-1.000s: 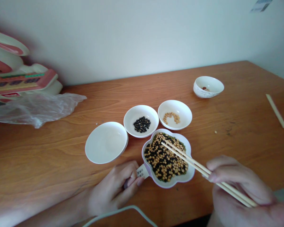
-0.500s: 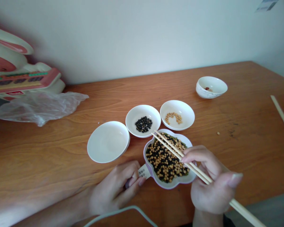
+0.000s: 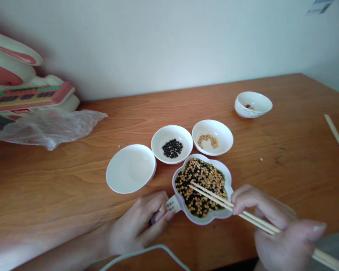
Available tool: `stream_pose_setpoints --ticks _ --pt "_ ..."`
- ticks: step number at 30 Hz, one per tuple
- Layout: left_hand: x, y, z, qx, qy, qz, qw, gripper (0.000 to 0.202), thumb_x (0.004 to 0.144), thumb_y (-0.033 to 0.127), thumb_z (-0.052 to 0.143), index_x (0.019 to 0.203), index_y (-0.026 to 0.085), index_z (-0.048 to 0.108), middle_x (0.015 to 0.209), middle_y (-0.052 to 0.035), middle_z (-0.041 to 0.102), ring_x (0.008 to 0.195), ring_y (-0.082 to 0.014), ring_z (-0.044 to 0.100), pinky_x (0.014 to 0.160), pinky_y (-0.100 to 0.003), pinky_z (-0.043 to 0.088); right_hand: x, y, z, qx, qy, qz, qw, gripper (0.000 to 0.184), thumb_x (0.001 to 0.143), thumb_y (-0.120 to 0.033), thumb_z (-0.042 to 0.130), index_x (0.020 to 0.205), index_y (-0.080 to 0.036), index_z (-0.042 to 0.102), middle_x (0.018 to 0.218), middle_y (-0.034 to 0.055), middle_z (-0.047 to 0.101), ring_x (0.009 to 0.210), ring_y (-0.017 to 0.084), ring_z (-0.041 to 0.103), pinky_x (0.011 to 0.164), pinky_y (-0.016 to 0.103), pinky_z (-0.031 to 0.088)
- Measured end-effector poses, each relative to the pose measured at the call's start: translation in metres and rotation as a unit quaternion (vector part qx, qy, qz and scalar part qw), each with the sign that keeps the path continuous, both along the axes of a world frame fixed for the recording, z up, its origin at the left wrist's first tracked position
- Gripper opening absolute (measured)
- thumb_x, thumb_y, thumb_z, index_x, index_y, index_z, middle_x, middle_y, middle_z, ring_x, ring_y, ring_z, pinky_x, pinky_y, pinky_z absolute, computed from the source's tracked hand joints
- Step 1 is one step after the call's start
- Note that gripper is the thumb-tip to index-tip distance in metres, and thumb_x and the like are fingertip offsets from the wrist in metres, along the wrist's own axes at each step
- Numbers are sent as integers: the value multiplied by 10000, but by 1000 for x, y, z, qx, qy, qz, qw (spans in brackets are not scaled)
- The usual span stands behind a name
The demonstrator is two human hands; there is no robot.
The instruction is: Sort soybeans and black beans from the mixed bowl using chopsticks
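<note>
My left hand (image 3: 142, 222) is closed around the handle of a flower-shaped pan (image 3: 227, 178) with a purple rim, full of mixed black and yellow beans (image 3: 200, 188). In my right hand (image 3: 277, 222) is a pair of wooden chopsticks (image 3: 214, 197), their tips close together over the beans; I cannot tell whether a bean is between them. Behind the pan stands a white bowl (image 3: 188, 137) with black beans (image 3: 172, 148), beside another white bowl (image 3: 228, 139) with some yellow beans (image 3: 207, 140). A third white bowl (image 3: 121, 169) to the left has nothing visible in it.
A patterned bowl (image 3: 252, 109) with a few reddish bits stands at the back right. A light wooden stick (image 3: 337, 135) and a loose bean (image 3: 261, 159) lie on the right. On the left are a clear plastic bag (image 3: 53, 128) and a bunny-shaped toy (image 3: 31, 90). A pale cable (image 3: 158, 247) crosses in front.
My right hand has drawn back to the right and nearer, bringing the chopstick tips from the black-bean bowl's edge to the middle of the pan. My left hand keeps its hold.
</note>
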State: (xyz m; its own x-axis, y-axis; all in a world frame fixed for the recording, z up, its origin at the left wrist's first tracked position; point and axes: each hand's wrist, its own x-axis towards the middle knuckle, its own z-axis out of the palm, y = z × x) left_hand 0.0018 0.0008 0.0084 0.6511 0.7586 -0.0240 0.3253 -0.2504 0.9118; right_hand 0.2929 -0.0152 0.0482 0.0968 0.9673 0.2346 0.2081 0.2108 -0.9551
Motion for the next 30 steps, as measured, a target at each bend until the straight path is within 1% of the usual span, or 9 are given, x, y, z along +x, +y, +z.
stream_pose_setpoints --ticks 4,7,9,12,15,17,24,30 --pt "0 0 1 5 -3 0 1000 271 1072 176 478 838 228 351 816 15 489 696 -115 417 632 -251 333 -3 1 0 -9 17 15 1000 866 909 -898 185 625 -236 666 616 42 637 592 205 613 554 328 461" --pt "1 0 3 2 -2 0 1000 272 1072 177 481 837 227 356 812 17 485 690 -113 410 630 -248 333 -5 2 -1 -2 -3 12 1000 854 931 -875 205 631 -226 672 637 54 651 615 212 628 551 327 444" --pt "0 0 3 -2 -5 -1 1000 270 1071 177 482 838 227 357 816 14 489 694 -114 414 633 -250 337 -5 3 -2 2 -20 15 1000 859 944 -860 178 645 -222 671 658 61 660 644 221 639 565 333 446" --pt "0 0 2 -7 -3 1 1000 271 1068 176 483 834 226 356 818 8 493 699 -116 422 632 -253 339 -3 3 -6 5 -30 35 999 843 983 -805 135 680 -221 662 680 58 655 655 217 624 588 339 449" --pt "0 0 2 -4 0 4 1000 271 1060 168 493 830 225 362 811 9 493 691 -115 424 627 -253 337 -2 1 -10 -4 -28 48 998 789 1027 -726 140 711 -222 658 688 55 631 661 210 597 611 345 445" --pt "1 0 2 -1 -3 6 1000 266 1053 162 503 831 225 369 810 9 499 688 -115 427 626 -253 339 -2 1 -11 -9 -28 52 998 779 1034 -711 141 719 -222 659 690 55 620 669 209 587 618 348 444" --pt "1 1 2 3 -8 6 1000 267 1046 155 514 829 223 374 800 16 492 674 -110 407 620 -245 337 -2 0 -12 4 -25 52 998 765 1051 -681 139 730 -222 662 704 51 630 685 202 597 631 344 451" --pt "1 0 2 2 0 12 1000 266 1051 175 506 822 224 380 797 10 500 672 -115 423 613 -249 339 0 0 -13 6 -33 44 998 765 1054 -672 159 731 -216 682 711 66 651 700 219 636 629 354 466"
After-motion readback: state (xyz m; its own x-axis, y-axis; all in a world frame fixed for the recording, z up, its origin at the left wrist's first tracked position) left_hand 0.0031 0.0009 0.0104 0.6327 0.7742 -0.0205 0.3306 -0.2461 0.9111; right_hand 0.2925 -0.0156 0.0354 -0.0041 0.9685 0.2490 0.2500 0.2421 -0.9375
